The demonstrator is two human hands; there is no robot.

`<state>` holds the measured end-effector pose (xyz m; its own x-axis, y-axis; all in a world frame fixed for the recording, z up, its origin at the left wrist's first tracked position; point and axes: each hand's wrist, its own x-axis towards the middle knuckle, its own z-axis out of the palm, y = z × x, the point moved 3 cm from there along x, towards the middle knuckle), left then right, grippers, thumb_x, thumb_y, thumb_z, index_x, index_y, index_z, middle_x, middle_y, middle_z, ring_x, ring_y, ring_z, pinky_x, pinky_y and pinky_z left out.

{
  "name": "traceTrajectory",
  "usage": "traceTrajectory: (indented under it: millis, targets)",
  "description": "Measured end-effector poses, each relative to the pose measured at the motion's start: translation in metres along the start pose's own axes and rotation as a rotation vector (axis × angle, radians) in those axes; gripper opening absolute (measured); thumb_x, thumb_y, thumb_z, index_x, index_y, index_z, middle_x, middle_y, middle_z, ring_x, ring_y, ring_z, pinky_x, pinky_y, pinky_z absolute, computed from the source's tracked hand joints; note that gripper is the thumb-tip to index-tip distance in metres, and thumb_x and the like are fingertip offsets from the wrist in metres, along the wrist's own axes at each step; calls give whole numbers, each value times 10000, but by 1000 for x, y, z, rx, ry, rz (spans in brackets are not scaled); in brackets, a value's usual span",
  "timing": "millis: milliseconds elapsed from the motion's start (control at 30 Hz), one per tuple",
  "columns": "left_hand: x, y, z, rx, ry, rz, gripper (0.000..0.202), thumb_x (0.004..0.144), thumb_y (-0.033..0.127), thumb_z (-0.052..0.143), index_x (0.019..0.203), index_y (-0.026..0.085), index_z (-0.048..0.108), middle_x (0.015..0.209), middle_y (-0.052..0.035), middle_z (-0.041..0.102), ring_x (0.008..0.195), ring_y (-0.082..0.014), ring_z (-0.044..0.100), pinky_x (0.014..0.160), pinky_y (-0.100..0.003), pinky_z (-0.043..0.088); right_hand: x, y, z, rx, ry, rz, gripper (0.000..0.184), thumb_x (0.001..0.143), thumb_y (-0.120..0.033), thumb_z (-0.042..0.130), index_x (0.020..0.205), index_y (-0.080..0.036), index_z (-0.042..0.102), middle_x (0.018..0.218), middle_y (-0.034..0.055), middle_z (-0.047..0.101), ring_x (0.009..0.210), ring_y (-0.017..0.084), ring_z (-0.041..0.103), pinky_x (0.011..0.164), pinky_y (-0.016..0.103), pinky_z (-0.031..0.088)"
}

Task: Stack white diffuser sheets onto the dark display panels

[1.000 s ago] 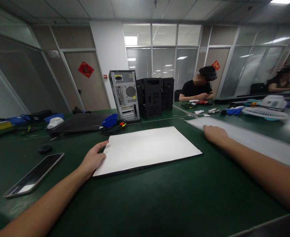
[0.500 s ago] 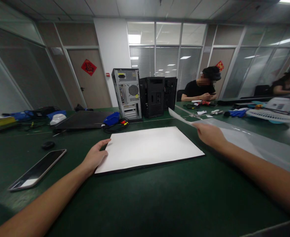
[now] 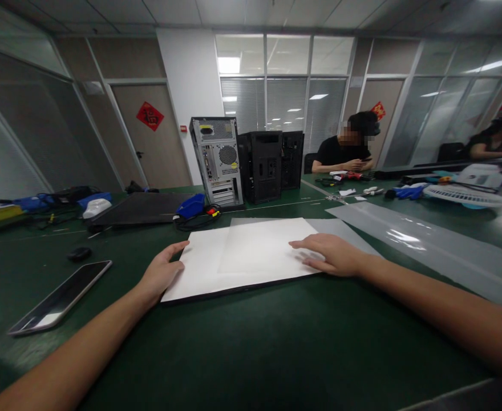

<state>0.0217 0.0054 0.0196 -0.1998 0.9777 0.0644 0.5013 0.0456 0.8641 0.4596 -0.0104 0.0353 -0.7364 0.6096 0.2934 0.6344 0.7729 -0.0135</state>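
A flat white panel (image 3: 203, 265) with a thin black edge lies on the green table in front of me. My left hand (image 3: 163, 273) grips its left edge, thumb and index finger at the rim and the other fingers out of sight. Over the panel's right part lies a thin translucent sheet (image 3: 339, 229), which reaches past the far and right edges. My right hand (image 3: 334, 256) is open, palm down, above the panel's right side with its fingers spread. Whether the fingertips press on the sheet, I cannot tell.
Another clear sheet (image 3: 422, 245) lies to the right. A phone (image 3: 63, 297) and a black mouse-like object (image 3: 80, 254) are at left. Computer cases (image 3: 217, 162) stand behind the panel, beside a dark flat panel (image 3: 142, 210). A person (image 3: 340, 151) sits across the table.
My right hand has come left from beyond the panel's right edge and let go of the translucent sheet it held raised. That sheet now lies over the panel. My left hand stays put.
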Motion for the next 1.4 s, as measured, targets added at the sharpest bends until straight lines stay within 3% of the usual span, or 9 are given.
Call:
traceTrajectory:
  millis: [133, 233, 300, 533, 700, 867, 967, 1167, 1400]
  targets:
    - [0, -1, 0, -15, -13, -11, 730, 652, 75, 573, 1359, 252, 602, 1402, -61, 616, 755, -158, 691, 579, -240, 501, -9, 37, -3, -176, 72, 345, 579, 968, -526, 421, 1469, -238, 464, 1322, 127, 614, 1135, 302, 597, 954, 459, 466]
    - [0, -2, 0, -11, -25, -22, 737, 659, 82, 572, 1373, 260, 589, 1396, -62, 619, 702, -143, 675, 552, -236, 489, -18, 66, 1, -241, -2, 597, 664, 936, -588, 431, 1485, -216, 439, 1299, 141, 629, 1111, 327, 612, 898, 458, 496]
    - [0, -2, 0, -4, -25, -22, 727, 666, 89, 575, 1372, 262, 592, 1390, -65, 622, 697, -145, 673, 553, -241, 491, -23, 77, 5, -216, -55, 664, 664, 932, -601, 423, 1463, -206, 470, 1259, 136, 653, 1095, 326, 621, 890, 456, 501]
    - [0, 2, 0, -4, 25, -10, 697, 644, 61, 600, 1319, 231, 647, 1274, -74, 702, 875, -228, 719, 692, -292, 548, -19, 65, 7, 9, -19, 532, 608, 950, -565, 426, 1432, -204, 514, 1408, 102, 560, 1235, 298, 551, 1042, 456, 435]
    - [0, 2, -1, 10, 49, 10, 643, 657, 68, 621, 1275, 238, 674, 1320, -65, 681, 1008, -256, 706, 807, -317, 553, -12, 50, 11, 72, -8, 401, 595, 961, -543, 423, 1445, -202, 492, 1431, 91, 540, 1260, 270, 535, 1073, 441, 412]
    - [1, 1, -1, 25, 44, 22, 628, 672, 80, 629, 1275, 250, 676, 1367, -56, 652, 1091, -266, 676, 880, -337, 529, -14, 58, 4, -208, 107, 650, 481, 941, -497, 407, 1207, -205, 682, 1190, 101, 688, 1045, 301, 640, 897, 454, 500]
    - [2, -1, -2, 51, 34, 36, 624, 699, 102, 623, 1302, 258, 661, 1420, -54, 610, 1129, -258, 656, 919, -337, 502, -17, 63, 1, -244, 71, 733, 456, 931, -497, 395, 1078, -232, 736, 1011, 93, 733, 870, 286, 670, 765, 427, 515]
    - [-1, 2, -1, 40, 25, 7, 643, 689, 111, 632, 1316, 251, 652, 1398, -68, 626, 975, -234, 703, 792, -308, 537, -11, 57, 6, -185, 16, 585, 427, 926, -469, 420, 1030, -216, 747, 1071, 82, 725, 941, 277, 664, 828, 417, 512]
    - [-3, 4, 0, 47, 8, -27, 691, 694, 122, 627, 1374, 250, 607, 1246, -86, 710, 679, -185, 690, 577, -282, 513, -7, 48, 9, -98, 3, 499, 407, 934, -435, 450, 1132, -202, 719, 1160, 79, 703, 1039, 263, 640, 921, 410, 494]
